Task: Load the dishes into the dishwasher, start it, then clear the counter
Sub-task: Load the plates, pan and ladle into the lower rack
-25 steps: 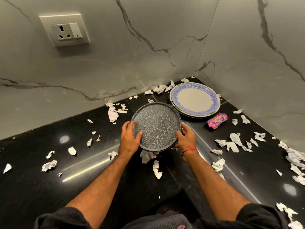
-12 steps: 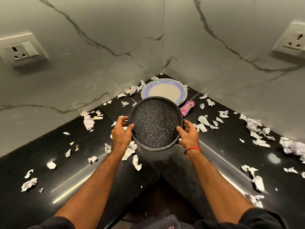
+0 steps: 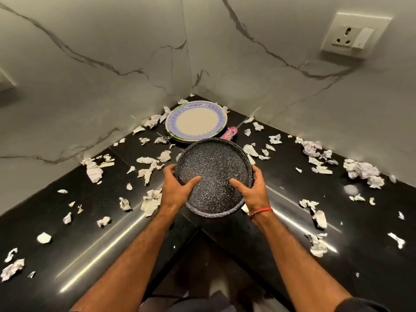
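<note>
- The left hand (image 3: 176, 190) and the right hand (image 3: 252, 190) both grip the rim of a dark speckled plate (image 3: 213, 174), thumbs lying on its inner face, above the inner corner of the black counter (image 3: 94, 224).
- Behind it, in the wall corner, a plate with a purple patterned border (image 3: 196, 120) lies on top of other plates.
- A pink wrapper (image 3: 230, 133) lies just beside that stack.
- Crumpled paper scraps (image 3: 150, 202) cover the counter on both sides.
- A wall socket (image 3: 353, 35) is at upper right.
</note>
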Tool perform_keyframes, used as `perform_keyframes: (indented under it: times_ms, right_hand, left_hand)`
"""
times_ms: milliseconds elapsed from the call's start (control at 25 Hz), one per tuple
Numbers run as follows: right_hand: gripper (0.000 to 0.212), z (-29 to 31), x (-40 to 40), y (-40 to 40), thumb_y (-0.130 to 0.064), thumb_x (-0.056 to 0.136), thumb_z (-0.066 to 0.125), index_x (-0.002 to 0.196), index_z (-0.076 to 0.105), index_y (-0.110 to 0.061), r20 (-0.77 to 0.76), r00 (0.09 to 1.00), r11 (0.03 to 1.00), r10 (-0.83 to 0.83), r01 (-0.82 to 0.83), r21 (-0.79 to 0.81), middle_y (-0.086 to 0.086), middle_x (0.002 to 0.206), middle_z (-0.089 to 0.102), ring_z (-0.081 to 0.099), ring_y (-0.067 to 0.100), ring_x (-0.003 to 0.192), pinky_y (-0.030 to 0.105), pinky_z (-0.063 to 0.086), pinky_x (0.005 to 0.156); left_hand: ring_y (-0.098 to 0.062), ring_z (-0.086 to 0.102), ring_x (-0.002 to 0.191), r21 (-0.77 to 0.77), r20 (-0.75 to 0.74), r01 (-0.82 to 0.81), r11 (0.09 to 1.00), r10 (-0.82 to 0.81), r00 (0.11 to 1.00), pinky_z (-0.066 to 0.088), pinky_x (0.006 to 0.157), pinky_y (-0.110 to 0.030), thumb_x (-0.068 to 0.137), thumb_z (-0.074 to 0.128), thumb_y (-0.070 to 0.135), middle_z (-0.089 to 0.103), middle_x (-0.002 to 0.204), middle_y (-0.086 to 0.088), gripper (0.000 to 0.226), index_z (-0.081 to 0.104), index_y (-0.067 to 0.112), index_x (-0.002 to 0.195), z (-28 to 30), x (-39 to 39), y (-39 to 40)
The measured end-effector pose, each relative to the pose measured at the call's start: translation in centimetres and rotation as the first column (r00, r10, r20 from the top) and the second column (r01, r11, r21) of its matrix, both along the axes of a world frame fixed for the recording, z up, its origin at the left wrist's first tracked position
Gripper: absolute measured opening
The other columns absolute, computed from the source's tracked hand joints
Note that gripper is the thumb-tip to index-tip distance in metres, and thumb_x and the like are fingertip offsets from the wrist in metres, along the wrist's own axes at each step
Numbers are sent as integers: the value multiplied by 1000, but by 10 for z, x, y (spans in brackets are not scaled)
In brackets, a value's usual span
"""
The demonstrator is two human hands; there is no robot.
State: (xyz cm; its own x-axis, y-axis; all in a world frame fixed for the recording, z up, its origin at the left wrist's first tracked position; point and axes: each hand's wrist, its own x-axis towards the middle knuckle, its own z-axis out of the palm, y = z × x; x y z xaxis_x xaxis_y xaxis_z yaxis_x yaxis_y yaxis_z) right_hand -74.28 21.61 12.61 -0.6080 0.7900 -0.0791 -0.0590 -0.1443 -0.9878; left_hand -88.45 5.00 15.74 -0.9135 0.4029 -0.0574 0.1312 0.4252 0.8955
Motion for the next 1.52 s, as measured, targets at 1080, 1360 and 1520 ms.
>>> perform_keyframes:
  times_ms: [1080,1360,1520]
  right_hand:
    - [24,9,290,-142,-9,90,66,113,66,-12,52,107,112,-993,988,109,1,101,69,63,12,91,23,49,83]
    - [25,9,398,-233,-10,92,63,116,64,-20,27,-144,-145,-989,989,-5,-3,105,69,65,15,98,33,53,91]
    - [26,7,460,-291,-13,94,63,119,61,-18,46,-214,-216,-976,975,-45,-16,97,60,60,6,92,33,52,93]
  left_hand:
    - [-20,70,87,76,-76,927,368,-925,373,60,74,-49,96,67,30,71,105,1,37,62,22,132,-8,215,82]
    - [-17,67,68,27,-59,999,36,-998,37,55,75,-44,100,60,24,73,94,7,28,65,25,128,-16,348,54]
    - [-12,67,73,-7,-36,1000,-26,-999,-27,60,75,-53,95,66,25,70,84,12,22,67,35,115,-27,420,27]
